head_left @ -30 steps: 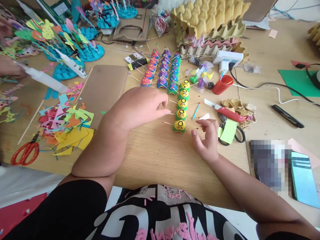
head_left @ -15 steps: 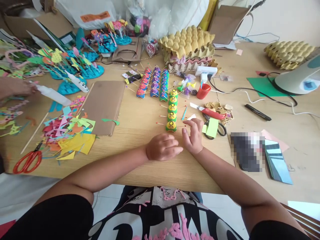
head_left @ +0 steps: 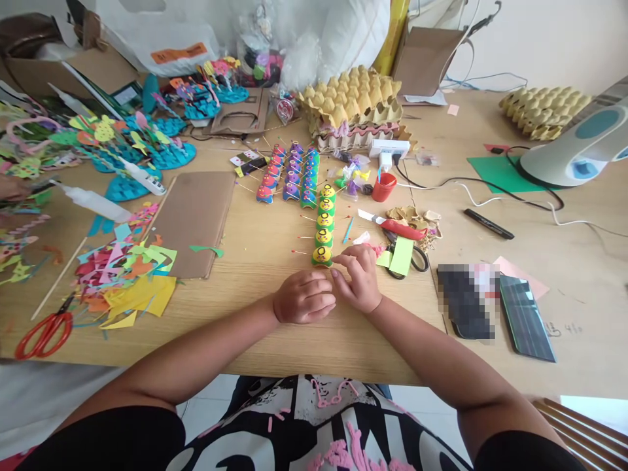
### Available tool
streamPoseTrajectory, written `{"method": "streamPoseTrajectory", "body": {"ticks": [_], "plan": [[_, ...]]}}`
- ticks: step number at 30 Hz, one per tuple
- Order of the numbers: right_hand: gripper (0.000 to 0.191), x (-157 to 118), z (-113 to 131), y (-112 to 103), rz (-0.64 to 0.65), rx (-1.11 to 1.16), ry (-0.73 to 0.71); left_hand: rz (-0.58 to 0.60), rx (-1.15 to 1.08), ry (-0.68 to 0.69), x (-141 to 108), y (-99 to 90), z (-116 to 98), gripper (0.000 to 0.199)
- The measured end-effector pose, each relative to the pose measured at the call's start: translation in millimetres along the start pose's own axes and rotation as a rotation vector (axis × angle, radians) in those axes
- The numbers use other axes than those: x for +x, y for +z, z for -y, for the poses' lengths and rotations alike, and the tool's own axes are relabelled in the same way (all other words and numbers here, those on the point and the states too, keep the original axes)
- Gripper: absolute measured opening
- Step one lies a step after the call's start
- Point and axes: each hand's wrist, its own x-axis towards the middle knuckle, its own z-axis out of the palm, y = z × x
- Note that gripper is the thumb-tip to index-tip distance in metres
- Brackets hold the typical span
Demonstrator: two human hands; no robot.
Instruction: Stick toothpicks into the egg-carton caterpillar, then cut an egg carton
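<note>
A green and yellow caterpillar (head_left: pixel 324 221) made of egg-carton cups stands in front of me, with red-tipped sticks poking out at its left side. My left hand (head_left: pixel 305 297) rests just below its near end, fingers curled; whatever they may hold is hidden. Beside the near cup is my right hand (head_left: pixel 357 278), thumb and forefinger reaching toward its right edge, apart, with nothing visible between them. Behind stand a red and blue caterpillar (head_left: pixel 271 175), a purple one (head_left: pixel 293 171) and a blue and green one (head_left: pixel 310 176).
Red-handled scissors (head_left: pixel 46 332), paper scraps (head_left: pixel 140 301) and brown cardboard (head_left: pixel 189 222) lie left. To the right are a utility knife (head_left: pixel 402 229), a red cup (head_left: pixel 383 188) and a phone (head_left: pixel 527 317). Egg trays (head_left: pixel 350 98) are stacked behind. Another person's hand (head_left: pixel 14 188) shows at far left.
The view has shifted a little. My right hand has moved closer to the near end of the green and yellow caterpillar. My left hand stays curled.
</note>
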Motion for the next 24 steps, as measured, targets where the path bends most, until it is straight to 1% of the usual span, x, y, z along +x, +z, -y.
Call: {"method": "streamPoseTrajectory", "body": {"ticks": [3, 5, 7, 9, 10, 14, 17, 19, 22, 24], "plan": [[0.010, 4.7, -4.3, -2.8, -0.052, -0.026, 0.014, -0.032, 0.007, 0.013, 0.5, -2.4, -1.3, 0.012], [0.007, 6.7, -6.6, -4.7, -0.038, -0.042, 0.040, -0.034, 0.017, 0.016, 0.7, -3.3, -2.2, 0.012], [0.006, 8.0, -8.1, -6.3, -0.014, -0.063, 0.070, -0.009, 0.027, -0.013, 0.1, -3.6, -2.2, 0.011], [0.007, 8.9, -9.4, -7.5, -0.017, -0.081, 0.083, 0.001, 0.050, -0.082, -0.7, -4.2, -0.5, 0.008], [0.009, 9.3, -10.1, -8.0, -0.025, -0.090, 0.085, -0.015, 0.077, -0.125, -0.9, -4.9, 1.0, 0.007], [0.016, 11.4, -14.1, -9.9, -0.024, -0.130, 0.111, -0.165, 0.261, -0.323, 1.6, -11.9, 9.6, 0.003], [0.021, 13.5, -18.5, -12.6, -0.007, -0.134, 0.122, -0.239, 0.339, -0.458, 5.8, -18.9, 17.4, 0.006], [0.024, 15.1, -21.9, -14.5, -0.013, -0.115, 0.118, -0.280, 0.318, -0.521, 8.6, -22.3, 23.2, 0.008], [0.023, 16.9, -26.8, -16.0, -0.038, -0.088, 0.111, -0.352, 0.232, -0.578, 11.2, -24.3, 32.9, 0.013], [0.022, 17.4, -29.4, -15.5, -0.026, -0.078, 0.110, -0.356, 0.182, -0.662, 11.5, -24.6, 38.5, 0.017]]}}
